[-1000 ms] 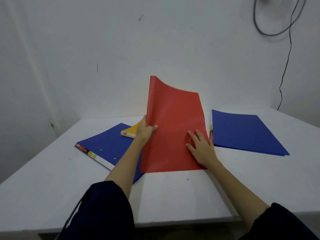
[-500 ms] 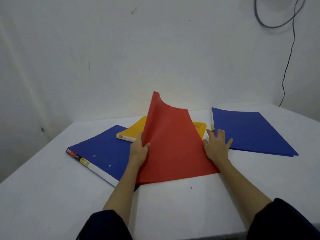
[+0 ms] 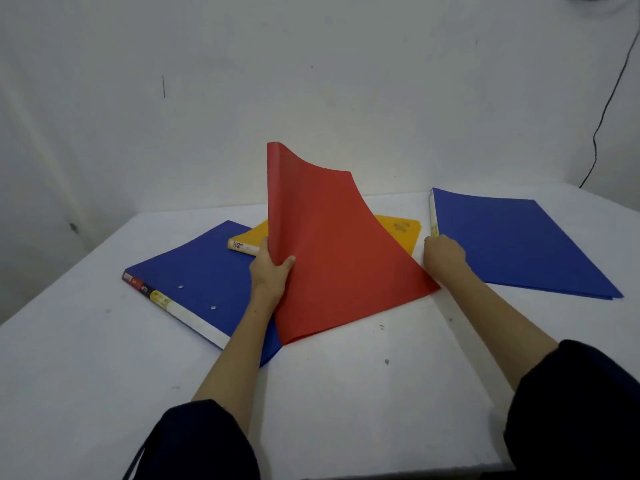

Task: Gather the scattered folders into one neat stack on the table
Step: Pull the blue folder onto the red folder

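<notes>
On the white table (image 3: 346, 393), 4 folders lie scattered in front of you. Farthest left, a blue folder (image 3: 197, 271) lies flat at an angle, its white spine strip carrying red, black and yellow labels too small to read; 2 rivets show near that edge. Just beyond it, a yellow folder (image 3: 398, 228) rests partly on the blue one and is largely hidden by the red one; its spine label reads "Folder One". Your left hand (image 3: 268, 271) pinches the left edge of the red folder (image 3: 339, 258), thumb on the near face and fingers behind, lifting that side so the sheet curls upright while its lower right corner stays down on the table. That corner lies just beside your right wrist. Your right hand (image 3: 443, 254) rests near the spine corner of the second blue folder (image 3: 519, 244), fingers curled away from the camera; whether they grip that edge or only touch it cannot be told. This folder lies flat at far right, its yellowish spine label unreadable.
</notes>
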